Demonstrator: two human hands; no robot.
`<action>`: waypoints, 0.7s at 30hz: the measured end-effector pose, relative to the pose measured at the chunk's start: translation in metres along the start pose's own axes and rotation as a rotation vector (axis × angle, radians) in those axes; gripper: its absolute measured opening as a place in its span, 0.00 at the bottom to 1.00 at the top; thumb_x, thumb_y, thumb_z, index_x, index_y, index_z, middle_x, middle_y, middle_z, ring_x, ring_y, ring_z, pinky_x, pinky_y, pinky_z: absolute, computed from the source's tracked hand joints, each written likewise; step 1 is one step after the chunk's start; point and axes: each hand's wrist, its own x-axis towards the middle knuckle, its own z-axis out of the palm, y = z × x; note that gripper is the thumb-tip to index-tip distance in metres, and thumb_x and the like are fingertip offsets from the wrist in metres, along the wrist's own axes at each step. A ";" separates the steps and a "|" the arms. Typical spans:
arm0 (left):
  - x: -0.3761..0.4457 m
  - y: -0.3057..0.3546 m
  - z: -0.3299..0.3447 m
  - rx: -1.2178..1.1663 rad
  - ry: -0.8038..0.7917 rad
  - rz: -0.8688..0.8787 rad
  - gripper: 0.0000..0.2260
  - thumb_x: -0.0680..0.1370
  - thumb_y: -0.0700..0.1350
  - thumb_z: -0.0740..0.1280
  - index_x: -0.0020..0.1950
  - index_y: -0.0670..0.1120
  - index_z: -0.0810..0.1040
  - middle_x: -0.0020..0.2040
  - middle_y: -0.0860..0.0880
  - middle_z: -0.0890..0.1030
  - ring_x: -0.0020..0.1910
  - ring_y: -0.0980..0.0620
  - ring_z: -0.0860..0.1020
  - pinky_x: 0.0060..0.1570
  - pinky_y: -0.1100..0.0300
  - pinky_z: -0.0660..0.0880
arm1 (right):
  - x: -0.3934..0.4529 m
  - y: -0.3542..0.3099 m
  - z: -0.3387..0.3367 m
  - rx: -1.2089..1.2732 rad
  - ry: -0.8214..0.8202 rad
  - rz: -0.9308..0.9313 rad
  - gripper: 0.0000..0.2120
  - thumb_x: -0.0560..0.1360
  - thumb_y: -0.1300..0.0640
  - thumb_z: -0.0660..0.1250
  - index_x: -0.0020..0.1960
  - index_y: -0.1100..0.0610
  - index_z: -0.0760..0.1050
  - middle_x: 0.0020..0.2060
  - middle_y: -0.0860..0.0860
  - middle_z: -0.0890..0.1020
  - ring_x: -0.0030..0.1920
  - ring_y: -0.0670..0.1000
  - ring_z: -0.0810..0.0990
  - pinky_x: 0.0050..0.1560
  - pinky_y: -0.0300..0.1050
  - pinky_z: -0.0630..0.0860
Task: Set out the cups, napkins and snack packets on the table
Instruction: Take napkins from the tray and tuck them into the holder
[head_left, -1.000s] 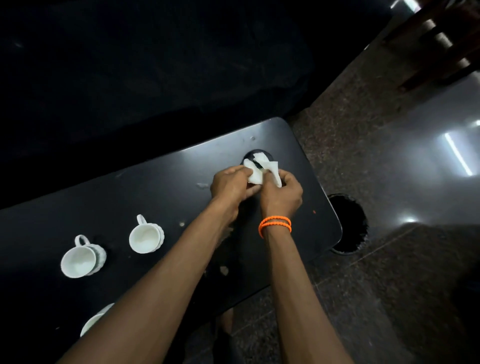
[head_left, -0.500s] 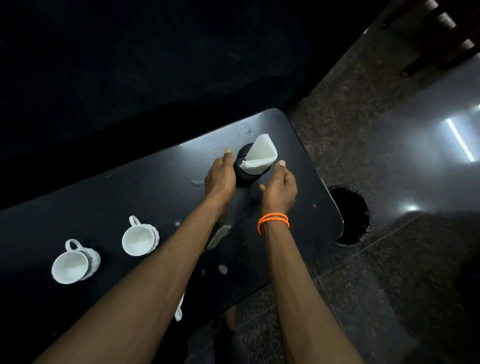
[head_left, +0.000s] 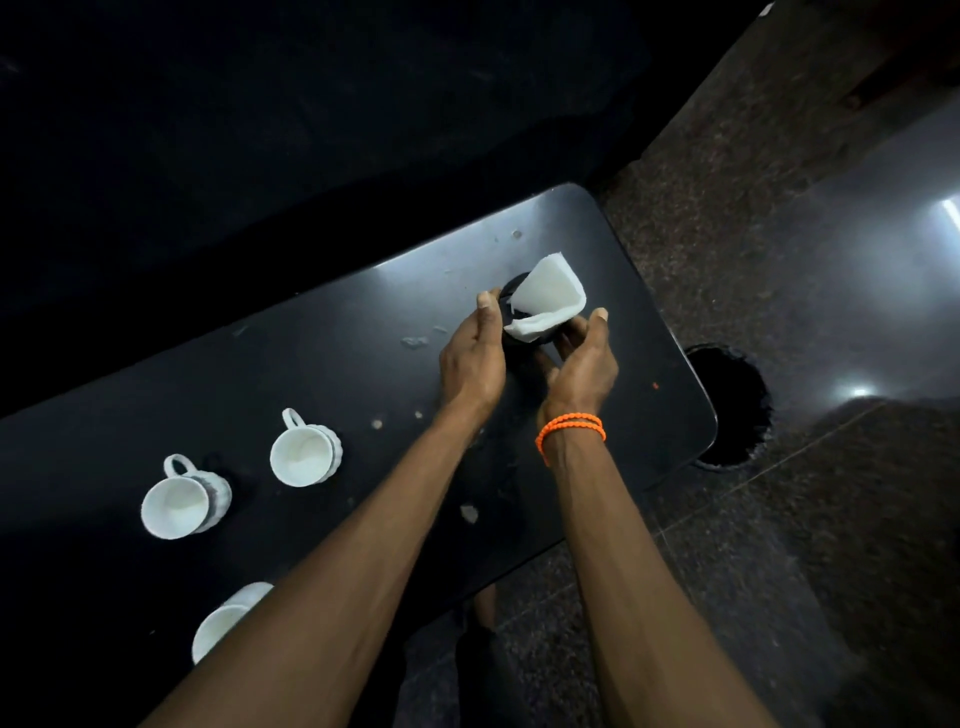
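Observation:
A folded white napkin (head_left: 550, 299) stands up out of a black cup (head_left: 510, 292) near the right end of the black table (head_left: 260, 364). My left hand (head_left: 472, 358) wraps the cup's left side with its thumb at the rim. My right hand (head_left: 584, 369), with orange bands on the wrist, cups the right side, fingers curled against it. Three white ribbed cups stand on the left: one (head_left: 306, 454) in the middle, one (head_left: 182, 504) further left, and one (head_left: 223, 621) partly hidden by my left forearm. No snack packets show.
Small pale scraps and crumbs dot the tabletop around my hands. The table's rounded right edge (head_left: 711, 415) lies close to a dark round hole (head_left: 732, 410) in the speckled stone floor. Everything beyond the table's far edge is dark.
One second ago both hands were pinching the napkin over the cup. They let it go, and it now stands in the cup. The hands have closed in around the cup's sides.

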 end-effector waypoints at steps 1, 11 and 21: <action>-0.006 -0.002 -0.002 -0.016 0.012 0.012 0.26 0.86 0.65 0.48 0.76 0.58 0.75 0.74 0.53 0.78 0.73 0.51 0.75 0.68 0.60 0.69 | -0.004 0.001 -0.002 0.021 -0.002 0.011 0.19 0.83 0.45 0.61 0.47 0.56 0.84 0.38 0.46 0.88 0.36 0.39 0.87 0.42 0.44 0.83; -0.078 -0.040 -0.034 -0.072 0.073 -0.071 0.23 0.86 0.64 0.49 0.75 0.61 0.74 0.76 0.55 0.76 0.74 0.55 0.74 0.76 0.54 0.68 | -0.063 0.044 -0.040 0.057 -0.016 0.095 0.18 0.84 0.48 0.60 0.50 0.58 0.84 0.39 0.50 0.89 0.42 0.46 0.89 0.41 0.43 0.84; -0.123 -0.082 -0.063 -0.191 0.116 -0.151 0.25 0.82 0.70 0.50 0.73 0.65 0.75 0.74 0.59 0.77 0.74 0.53 0.75 0.76 0.46 0.69 | -0.108 0.087 -0.067 -0.080 -0.028 0.115 0.20 0.83 0.46 0.61 0.52 0.58 0.85 0.49 0.56 0.89 0.53 0.54 0.88 0.52 0.52 0.84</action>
